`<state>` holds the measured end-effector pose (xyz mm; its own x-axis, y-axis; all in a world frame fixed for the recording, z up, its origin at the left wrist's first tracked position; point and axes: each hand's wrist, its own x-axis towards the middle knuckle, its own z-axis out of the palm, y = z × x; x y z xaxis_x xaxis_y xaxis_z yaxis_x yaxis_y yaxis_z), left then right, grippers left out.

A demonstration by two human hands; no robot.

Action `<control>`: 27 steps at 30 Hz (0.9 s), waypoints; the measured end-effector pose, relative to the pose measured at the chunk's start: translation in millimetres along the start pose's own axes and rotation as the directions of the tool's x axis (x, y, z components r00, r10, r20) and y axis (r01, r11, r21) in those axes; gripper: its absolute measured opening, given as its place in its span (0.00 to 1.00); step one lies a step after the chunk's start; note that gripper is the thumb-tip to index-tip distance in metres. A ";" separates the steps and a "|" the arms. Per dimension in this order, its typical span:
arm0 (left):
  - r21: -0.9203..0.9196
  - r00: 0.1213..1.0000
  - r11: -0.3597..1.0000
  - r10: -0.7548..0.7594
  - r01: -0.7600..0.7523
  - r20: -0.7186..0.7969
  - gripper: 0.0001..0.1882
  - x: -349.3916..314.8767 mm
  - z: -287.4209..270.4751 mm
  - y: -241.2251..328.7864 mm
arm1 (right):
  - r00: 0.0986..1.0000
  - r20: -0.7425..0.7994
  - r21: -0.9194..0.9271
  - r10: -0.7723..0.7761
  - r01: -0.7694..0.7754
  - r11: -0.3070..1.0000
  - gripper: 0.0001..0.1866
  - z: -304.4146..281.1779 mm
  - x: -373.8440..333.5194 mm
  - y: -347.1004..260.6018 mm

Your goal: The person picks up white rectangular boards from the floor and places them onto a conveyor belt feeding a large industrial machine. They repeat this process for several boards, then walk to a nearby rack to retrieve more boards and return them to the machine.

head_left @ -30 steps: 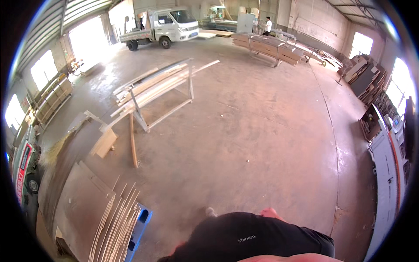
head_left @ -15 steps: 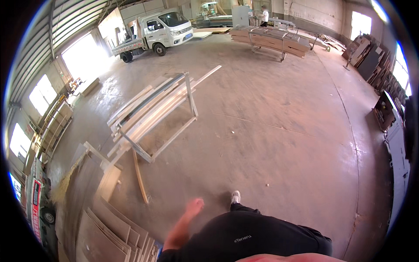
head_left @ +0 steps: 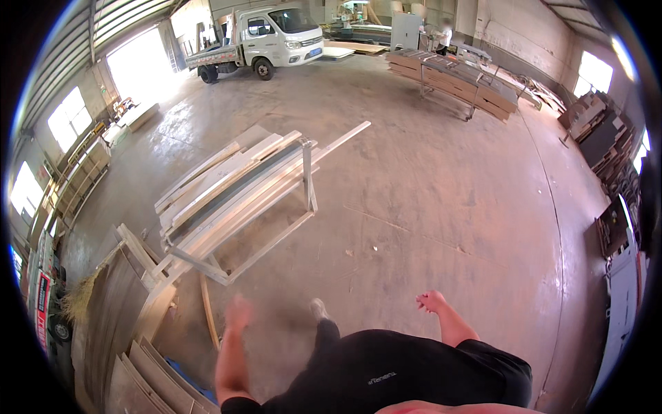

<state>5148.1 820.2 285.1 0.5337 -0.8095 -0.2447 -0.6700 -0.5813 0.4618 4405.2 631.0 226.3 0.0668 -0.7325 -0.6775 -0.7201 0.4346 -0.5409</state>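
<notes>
My left hand swings over the floor at the lower left, smeared by motion, so its fingers cannot be made out. It is nearest to a stack of wooden boards on a metal rack and a loose wooden strip that slants down from it. Out to the right, my right hand hangs over bare concrete with loosely bent fingers apart, holding nothing. Long pale planks lie along the rack, and one sticks out beyond its far right end.
Flat panels and a straw broom head are close on my left. A white truck stands far back. Boards on a trolley are at the far right, near a person. A grey cabinet-like unit lines the right side.
My right hand has come into view on the right. My left hand has swung left, and the plank rack now appears lower in view as I step.
</notes>
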 end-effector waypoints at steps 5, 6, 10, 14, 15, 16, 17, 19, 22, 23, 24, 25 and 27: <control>0.132 0.897 0.989 -0.004 0.069 -0.443 0.45 192.6 -135.5 28.4 | 0.997 0.075 -0.126 0.016 -0.007 0.992 0.24 16.0 112.1 -65.9; 0.177 0.866 0.983 0.039 0.058 -0.499 0.49 232.9 -147.3 27.3 | 0.991 0.115 -0.041 0.069 -0.064 0.997 0.23 16.1 143.1 -35.0; 0.347 0.921 0.915 -0.060 0.205 -0.385 0.61 342.3 -199.3 31.5 | 0.992 0.098 -0.248 -0.073 0.095 0.964 0.20 29.8 142.5 -53.9; 0.404 0.916 0.837 -0.253 0.368 -0.310 0.47 412.9 -213.2 25.2 | 0.994 -0.020 -0.139 -0.110 0.106 0.985 0.18 4.3 155.8 -110.1; 0.418 0.951 0.868 -0.172 0.269 -0.255 0.34 426.6 -216.3 22.9 | 0.991 -0.056 -0.110 -0.121 0.114 0.987 0.17 -1.0 158.4 -115.4; 0.430 0.961 0.868 -0.166 0.249 -0.221 0.32 437.2 -215.2 24.7 | 0.984 -0.097 -0.091 -0.147 0.139 0.986 0.17 -11.0 166.6 -118.9; 0.440 0.968 0.867 -0.163 0.232 -0.188 0.30 444.4 -213.6 27.2 | 0.977 -0.124 -0.079 -0.176 0.167 0.983 0.17 -16.8 176.1 -122.4; 0.471 0.974 0.860 -0.117 0.196 -0.192 0.22 449.5 -210.9 33.6 | 0.985 -0.048 -0.085 -0.163 0.158 0.984 0.17 -36.6 205.8 -147.4; 0.471 0.949 0.827 -0.229 0.308 -0.218 0.18 440.7 -207.9 32.0 | 0.988 0.153 0.160 0.000 -0.025 0.987 0.20 -82.9 290.9 -242.7; 0.438 0.946 0.843 -0.235 0.312 -0.221 0.13 438.8 -206.5 41.2 | 0.980 0.187 0.285 0.070 -0.122 0.951 0.21 -98.5 323.7 -266.1; 0.433 0.946 0.847 -0.223 0.308 -0.236 0.13 438.1 -206.2 53.5 | 0.990 0.138 0.199 0.024 -0.052 0.979 0.22 -110.9 347.3 -294.9; 0.429 0.944 0.849 -0.220 0.309 -0.244 0.13 430.5 -202.8 63.4 | 0.996 0.044 -0.013 -0.078 0.078 0.997 0.22 -119.1 369.6 -335.8; 0.442 0.943 0.842 -0.210 0.309 -0.259 0.12 418.1 -192.4 78.8 | 0.952 -0.019 -0.228 -0.305 0.293 0.929 0.23 -127.3 396.4 -442.6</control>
<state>5417.8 451.9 383.2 0.7778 -0.6194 -0.1065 -0.6270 -0.7764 -0.0637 4662.5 81.6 260.6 0.2704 -0.8397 -0.4710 -0.8068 0.0694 -0.5868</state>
